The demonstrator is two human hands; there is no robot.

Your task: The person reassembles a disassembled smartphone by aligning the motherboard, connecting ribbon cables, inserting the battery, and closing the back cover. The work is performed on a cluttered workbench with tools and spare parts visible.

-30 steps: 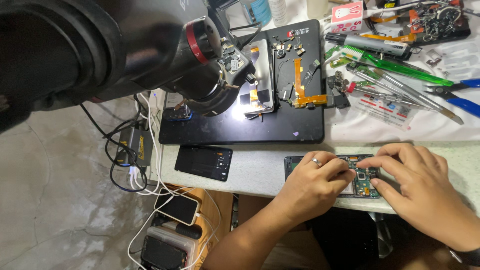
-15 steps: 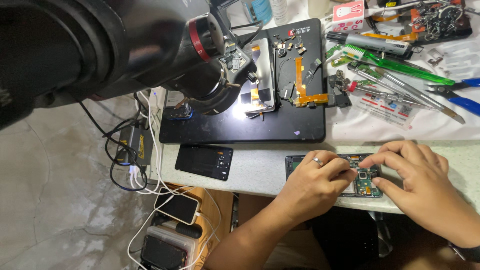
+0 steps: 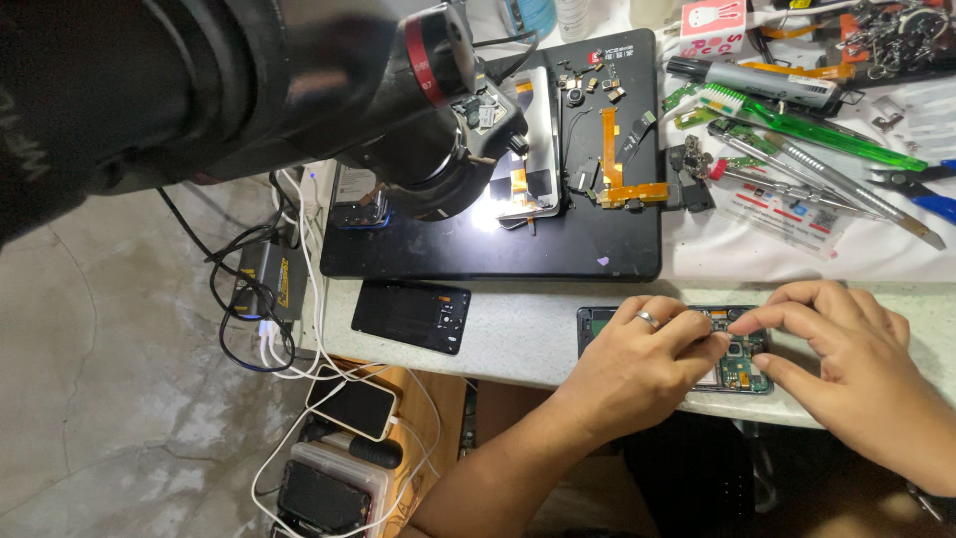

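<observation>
Opened phone — pinched between left hand and right hand.

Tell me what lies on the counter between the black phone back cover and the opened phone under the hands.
In the head view, nothing: between the black back cover and the opened phone under the left hand and right hand, only bare speckled counter shows.

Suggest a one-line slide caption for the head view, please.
Both hands, left and right, work on an opened phone at the bench edge.
</observation>
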